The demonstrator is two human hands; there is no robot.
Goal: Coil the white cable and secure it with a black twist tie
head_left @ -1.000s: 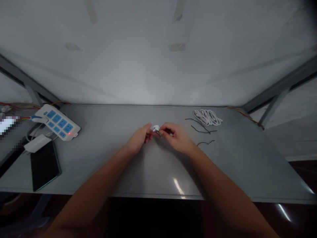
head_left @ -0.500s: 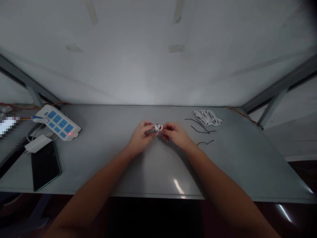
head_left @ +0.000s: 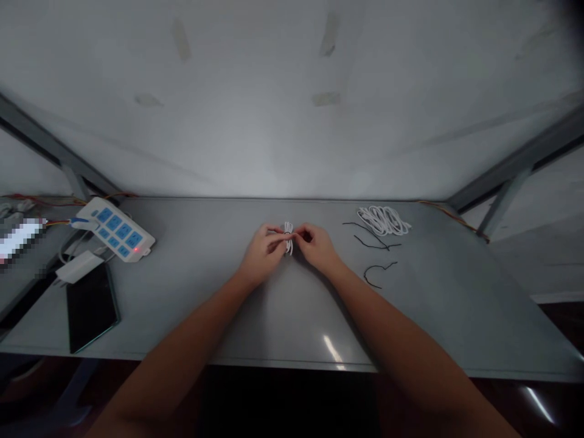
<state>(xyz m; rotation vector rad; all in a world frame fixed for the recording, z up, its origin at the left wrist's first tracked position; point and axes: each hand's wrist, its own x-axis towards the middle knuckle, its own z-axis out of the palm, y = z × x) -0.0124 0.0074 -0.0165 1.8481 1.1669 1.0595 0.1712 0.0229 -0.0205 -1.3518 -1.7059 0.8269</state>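
Between my two hands, over the middle of the table, is a small coiled white cable (head_left: 289,248), its loops standing above and below my fingers. My left hand (head_left: 260,255) is closed on the coil from the left, thumb and forefinger at its middle. A thin black twist tie (head_left: 287,232) crosses the coil there. My right hand (head_left: 317,246) is pinched at the coil's right side, where the tie's end seems to be; the fingertips mostly hide it.
To the right lie another white cable coil (head_left: 384,220) and several loose black twist ties (head_left: 374,267). On the left are a power strip (head_left: 118,230) with a red light, a white charger (head_left: 81,266) and a dark tablet-like device (head_left: 92,307). A white wall stands behind the grey table (head_left: 292,328).
The white coil has turned, its loops now pointing up and down between my hands. My right fingers have drawn in to a pinch beside it. The view has shifted slightly.
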